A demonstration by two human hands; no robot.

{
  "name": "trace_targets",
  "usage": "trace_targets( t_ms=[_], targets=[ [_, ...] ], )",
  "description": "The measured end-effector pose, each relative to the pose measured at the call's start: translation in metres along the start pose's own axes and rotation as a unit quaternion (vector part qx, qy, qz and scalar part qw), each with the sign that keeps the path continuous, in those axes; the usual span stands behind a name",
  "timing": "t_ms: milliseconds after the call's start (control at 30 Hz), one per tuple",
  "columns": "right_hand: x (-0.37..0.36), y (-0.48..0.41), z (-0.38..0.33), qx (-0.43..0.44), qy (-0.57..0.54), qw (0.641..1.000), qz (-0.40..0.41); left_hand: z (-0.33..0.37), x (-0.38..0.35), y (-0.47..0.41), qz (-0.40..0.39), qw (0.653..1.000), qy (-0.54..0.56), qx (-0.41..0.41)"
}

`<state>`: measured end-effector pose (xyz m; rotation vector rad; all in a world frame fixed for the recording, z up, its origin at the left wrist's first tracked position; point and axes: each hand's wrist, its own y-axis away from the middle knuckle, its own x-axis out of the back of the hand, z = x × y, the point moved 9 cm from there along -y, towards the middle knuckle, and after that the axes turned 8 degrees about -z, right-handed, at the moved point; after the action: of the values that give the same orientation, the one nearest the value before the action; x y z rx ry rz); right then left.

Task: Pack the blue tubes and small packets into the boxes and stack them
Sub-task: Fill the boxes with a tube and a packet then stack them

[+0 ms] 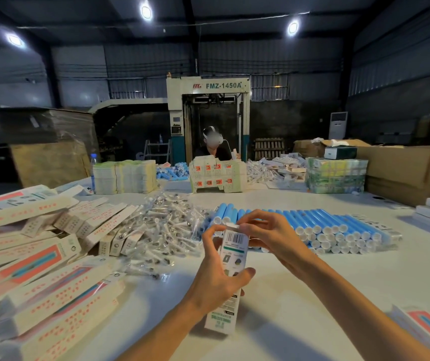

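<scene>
left hand (216,277) is gripping the long box (234,243) round its middle, and right hand (268,235) is pinching its far-end flap. its long axis is pointing away from the person. blue tubes (326,225) are lying just beyond the right hand, packets (161,230) beyond the left. the finished boxes (39,269) are piling on the counter (313,295) left of the left hand, likely the nearer one for stacking.

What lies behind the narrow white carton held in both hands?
A stacked row of white-capped blue tubes. The white carton, left hand and right hand cover part of it.
</scene>
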<state>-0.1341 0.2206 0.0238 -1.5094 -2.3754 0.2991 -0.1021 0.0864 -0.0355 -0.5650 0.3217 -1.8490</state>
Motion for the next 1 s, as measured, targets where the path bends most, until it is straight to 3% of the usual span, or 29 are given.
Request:
trace_targets(
  t_ms=[200, 600, 800, 1000],
  targets=[
    [0.0, 0.001, -0.003, -0.059, -0.034, 0.998, -0.006, 0.003, 0.003, 0.002, 0.012, 1.0, -0.017, -0.005],
    [-0.005, -0.001, -0.009, -0.056, 0.016, 0.998, -0.014, 0.004, 0.01, 0.006, 0.051, 0.999, -0.002, 0.002],
    [-0.022, 0.014, -0.009, 0.01, 0.101, 0.994, -0.035, 0.004, 0.021, 0.006, 0.077, 0.997, -0.009, -0.011],
    [-0.028, 0.025, -0.002, 0.078, 0.1, 0.992, 0.03, 0.006, 0.02, 0.007, 0.089, 0.996, -0.001, -0.018]
  ],
)
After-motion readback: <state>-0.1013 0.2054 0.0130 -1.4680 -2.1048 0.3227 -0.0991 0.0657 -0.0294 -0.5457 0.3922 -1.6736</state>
